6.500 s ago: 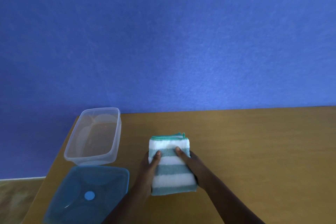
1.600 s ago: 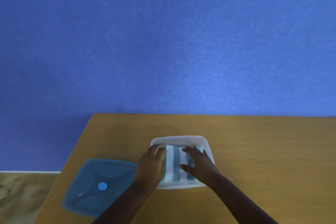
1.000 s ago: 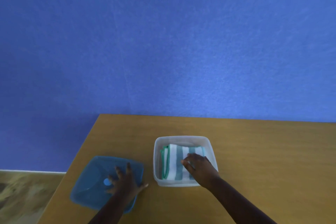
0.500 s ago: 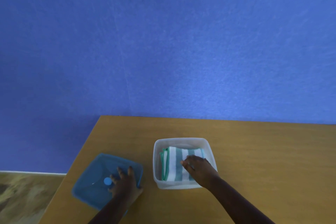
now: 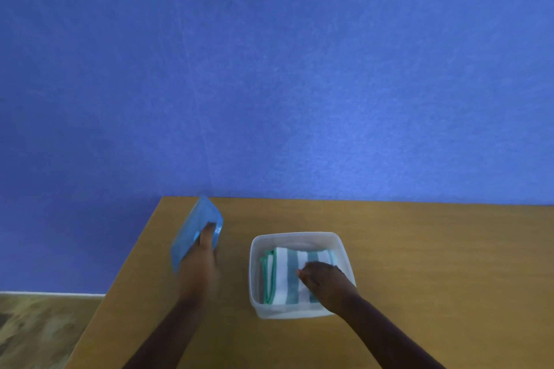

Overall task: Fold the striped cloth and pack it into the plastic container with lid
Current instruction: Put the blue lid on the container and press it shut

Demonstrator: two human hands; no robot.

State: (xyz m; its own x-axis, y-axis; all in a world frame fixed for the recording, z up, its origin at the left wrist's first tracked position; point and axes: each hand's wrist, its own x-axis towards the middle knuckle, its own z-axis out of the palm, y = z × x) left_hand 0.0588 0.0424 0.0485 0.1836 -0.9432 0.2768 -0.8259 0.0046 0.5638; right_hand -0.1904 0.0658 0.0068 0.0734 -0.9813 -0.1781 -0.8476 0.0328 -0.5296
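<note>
While the right hand (image 5: 325,280) presses flat on the folded striped cloth (image 5: 287,274) in the container (image 5: 299,313), the left hand's (image 5: 201,266) grip now tilts the blue lid (image 5: 192,231), lifted off the desk (image 5: 419,249) at nine o'clock, ready for closing.

Your table (image 5: 419,249) looks like smooth wood-toned laminate with a dull sheen. Near its left edge, your left hand (image 5: 199,266) grips a translucent blue plastic lid (image 5: 192,231), glossy and smooth. The container (image 5: 254,266) is cloudy, frosted-looking plastic; the striped cloth (image 5: 284,272) inside it is soft, matt terry under your right hand (image 5: 325,281). Behind the table, the blue wall (image 5: 269,69) is matt, faintly rough.
</note>
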